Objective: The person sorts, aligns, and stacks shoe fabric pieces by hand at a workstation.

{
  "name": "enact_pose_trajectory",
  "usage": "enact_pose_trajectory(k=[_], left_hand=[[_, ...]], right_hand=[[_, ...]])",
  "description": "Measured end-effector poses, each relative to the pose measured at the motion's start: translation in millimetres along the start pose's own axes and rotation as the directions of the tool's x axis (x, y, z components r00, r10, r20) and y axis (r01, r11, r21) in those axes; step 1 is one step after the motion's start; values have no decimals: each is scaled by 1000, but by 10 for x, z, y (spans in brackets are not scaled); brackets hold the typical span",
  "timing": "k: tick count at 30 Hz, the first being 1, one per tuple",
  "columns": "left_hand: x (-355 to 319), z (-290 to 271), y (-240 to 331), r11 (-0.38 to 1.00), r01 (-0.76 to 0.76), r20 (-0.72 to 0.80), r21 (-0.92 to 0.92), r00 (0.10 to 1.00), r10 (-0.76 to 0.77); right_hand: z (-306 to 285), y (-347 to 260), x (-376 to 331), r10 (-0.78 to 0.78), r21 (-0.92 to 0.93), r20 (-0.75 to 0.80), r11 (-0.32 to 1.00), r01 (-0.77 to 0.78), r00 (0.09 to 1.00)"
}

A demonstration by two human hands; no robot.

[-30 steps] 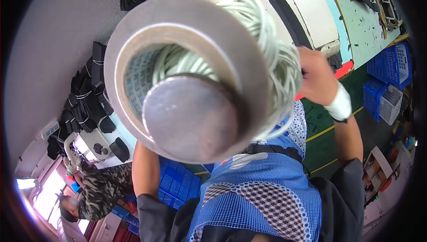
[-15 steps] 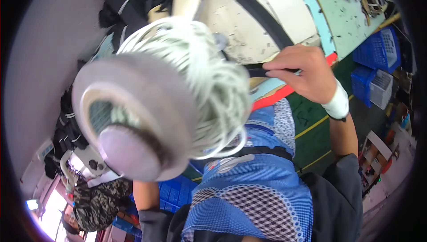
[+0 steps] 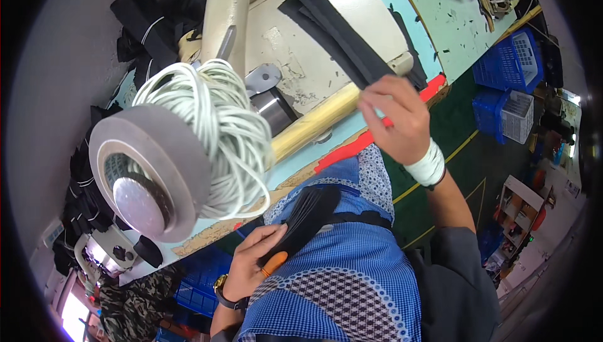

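Note:
My left hand (image 3: 254,260), with an orange finger cover on one finger, grips a thick stack of black fabric strips (image 3: 304,222) against the blue checked apron. My right hand (image 3: 399,119), its wrist wrapped in white, hovers by the near ends of more black strips (image 3: 342,34). Its fingers are curled and the thumb stands apart, with nothing visible between them. Those strips lie overlapping on the cream bed of a machine (image 3: 295,59). A yellow bar (image 3: 317,122) runs along the bed's near edge.
In the left foreground, a bundle of white cord (image 3: 217,128) and a grey roll (image 3: 151,166) block part of the view. Bundled black pieces (image 3: 144,28) lie at the far left. Blue baskets (image 3: 512,62) stand at right. Another person in camouflage clothing (image 3: 135,298) is at lower left.
My right hand has let go of a black strip, and more strips now overlap on the machine bed. The left hand, hidden before, has come into view with its stack.

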State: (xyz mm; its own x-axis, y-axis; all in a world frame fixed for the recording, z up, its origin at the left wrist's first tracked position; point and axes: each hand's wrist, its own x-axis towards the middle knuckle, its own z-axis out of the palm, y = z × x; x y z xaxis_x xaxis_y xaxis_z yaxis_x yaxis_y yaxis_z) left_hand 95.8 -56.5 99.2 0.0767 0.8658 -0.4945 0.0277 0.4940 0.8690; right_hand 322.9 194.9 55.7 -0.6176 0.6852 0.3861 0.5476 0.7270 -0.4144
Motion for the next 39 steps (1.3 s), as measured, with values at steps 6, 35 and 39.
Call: enact_pose_trajectory(k=[6, 35, 39], left_hand=[[214, -107, -70, 978, -38, -155, 204, 985, 70], [478, -1380, -497, 911, 173, -199, -374, 945, -261], [767, -1127, -589, 960, -259, -258, -101, 939, 227]], right_hand=[[56, -363, -160, 166, 470, 258, 839, -274, 952], [-470, 116, 413, -126, 603, 684, 651, -460, 718], [70, -52, 373, -192, 672, 601, 647, -360, 776]])
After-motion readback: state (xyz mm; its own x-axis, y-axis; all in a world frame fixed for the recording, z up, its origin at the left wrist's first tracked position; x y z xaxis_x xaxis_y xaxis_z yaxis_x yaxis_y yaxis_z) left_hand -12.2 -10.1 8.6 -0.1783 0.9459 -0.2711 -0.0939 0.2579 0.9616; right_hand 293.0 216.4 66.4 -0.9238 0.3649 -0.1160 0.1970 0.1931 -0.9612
